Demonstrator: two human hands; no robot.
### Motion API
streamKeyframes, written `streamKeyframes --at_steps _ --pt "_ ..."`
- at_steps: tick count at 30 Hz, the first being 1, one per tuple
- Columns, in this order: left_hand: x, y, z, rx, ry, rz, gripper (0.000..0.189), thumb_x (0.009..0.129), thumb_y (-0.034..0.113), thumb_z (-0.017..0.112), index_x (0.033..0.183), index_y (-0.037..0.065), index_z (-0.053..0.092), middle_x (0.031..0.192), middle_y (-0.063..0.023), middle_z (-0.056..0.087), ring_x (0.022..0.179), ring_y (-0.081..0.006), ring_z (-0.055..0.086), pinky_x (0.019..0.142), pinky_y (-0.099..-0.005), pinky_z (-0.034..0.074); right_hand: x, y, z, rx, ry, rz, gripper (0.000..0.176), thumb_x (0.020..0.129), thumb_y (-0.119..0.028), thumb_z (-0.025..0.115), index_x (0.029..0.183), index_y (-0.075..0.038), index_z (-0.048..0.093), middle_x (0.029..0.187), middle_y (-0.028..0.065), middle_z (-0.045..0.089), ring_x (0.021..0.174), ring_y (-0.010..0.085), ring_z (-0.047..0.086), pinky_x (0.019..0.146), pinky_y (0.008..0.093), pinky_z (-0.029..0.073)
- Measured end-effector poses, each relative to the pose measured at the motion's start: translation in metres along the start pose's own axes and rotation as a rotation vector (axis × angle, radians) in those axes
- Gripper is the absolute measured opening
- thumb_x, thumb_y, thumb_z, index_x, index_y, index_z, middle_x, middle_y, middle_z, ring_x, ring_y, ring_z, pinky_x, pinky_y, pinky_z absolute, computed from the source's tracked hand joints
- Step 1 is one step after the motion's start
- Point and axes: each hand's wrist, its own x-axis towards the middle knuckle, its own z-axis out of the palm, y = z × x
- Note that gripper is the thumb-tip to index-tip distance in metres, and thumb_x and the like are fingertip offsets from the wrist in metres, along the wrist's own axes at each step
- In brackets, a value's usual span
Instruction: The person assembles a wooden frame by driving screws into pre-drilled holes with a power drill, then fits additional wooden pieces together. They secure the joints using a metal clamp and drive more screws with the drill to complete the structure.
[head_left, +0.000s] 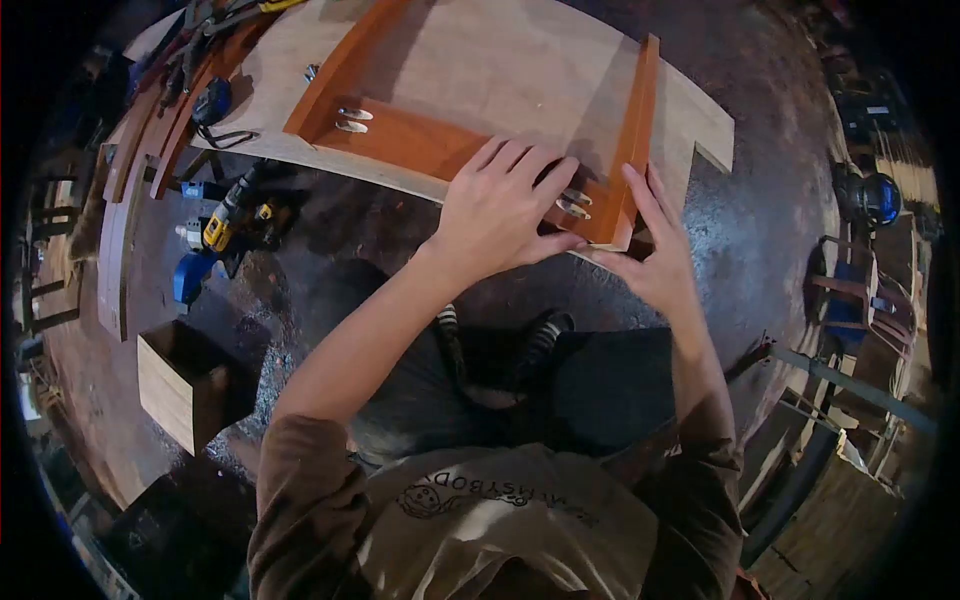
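A reddish-brown wooden frame lies on a pale plywood sheet in front of me. Its front rail (405, 138) joins two side pieces, and pairs of slotted pocket holes show near both ends. My left hand (508, 205) wraps over the rail near its right end, thumb stretched toward the corner. At that corner my right hand (655, 245) grips the right side piece (640, 110), with the thumb in front and the fingers along its outer face. The left side piece (345, 65) stands apart from both hands.
A tape measure (212, 102) and pliers-like tools (190, 45) lie at the left on the plywood (490, 60) and boards. Below on the floor are a yellow drill (220, 225) and an open wooden box (180, 385). A metal bar (850, 385) crosses at right.
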Motion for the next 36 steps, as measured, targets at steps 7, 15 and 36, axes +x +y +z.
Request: streamKeyframes --at_steps 7,15,36 --pt "0.001 0.0 0.008 -0.026 0.057 -0.022 0.072 0.061 0.048 0.085 0.118 0.01 0.065 0.112 -0.0056 0.063 0.101 -0.028 0.061 0.094 -0.0426 0.049 -0.001 0.003 0.005 0.05 0.072 -0.029 0.097 0.06 -0.026 0.093 0.146 -0.012 0.049 0.142 0.0219 0.053 0.13 0.0394 0.05 0.109 0.0448 0.039" --pt "0.005 0.003 0.012 -0.011 0.076 -0.053 0.071 0.054 0.047 0.087 0.112 0.01 0.065 0.109 -0.0053 0.064 0.1 -0.0279 0.061 0.096 -0.0432 0.049 0.002 0.012 0.006 -0.009 0.076 -0.117 0.097 0.061 -0.033 0.091 0.145 -0.009 0.05 0.135 0.0197 0.058 0.127 0.0397 0.05 0.11 0.0496 0.032" --pt "0.004 -0.001 0.017 -0.015 0.072 -0.044 0.072 0.053 0.047 0.086 0.11 0.009 0.065 0.11 -0.005 0.064 0.101 -0.0265 0.06 0.093 -0.0409 0.05 0.001 0.017 0.009 -0.092 0.009 -0.067 0.102 0.065 -0.044 0.089 0.149 -0.006 0.045 0.144 0.0181 0.052 0.133 0.0366 0.046 0.11 0.045 0.038"
